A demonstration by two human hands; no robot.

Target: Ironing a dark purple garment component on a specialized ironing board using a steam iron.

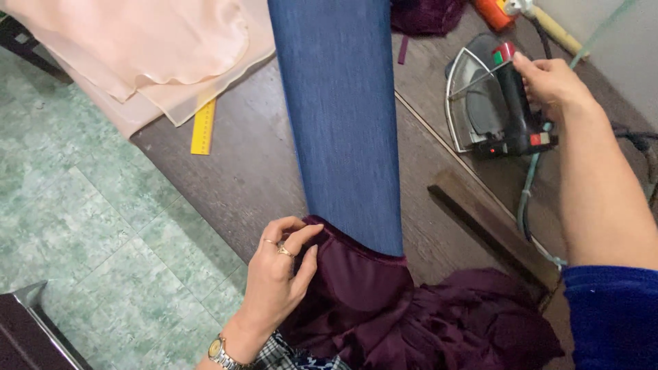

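The left hand [277, 274], with 2 rings on its fingers and 1 metal watch on the wrist, has its fingers curled and pinches the edge of 1 dark purple satin garment [411, 315], which lies bunched at the near edge of the dark wooden table [233, 171]. The right hand [552, 82] is closed around the black handle of 1 electric iron with a grey metal plate [490, 103], which rests on its side at the right part of the table. Between the 2 hands, 1 long narrow board covered with blue denim-like cloth [343, 116] goes from the purple garment to the far side. On the left of it lie 1 yellow plastic ruler [203, 128] and 1 pale peach thin fabric [144, 48], partly over the ruler. 1 greenish cord [528, 199] runs from the iron toward the person.
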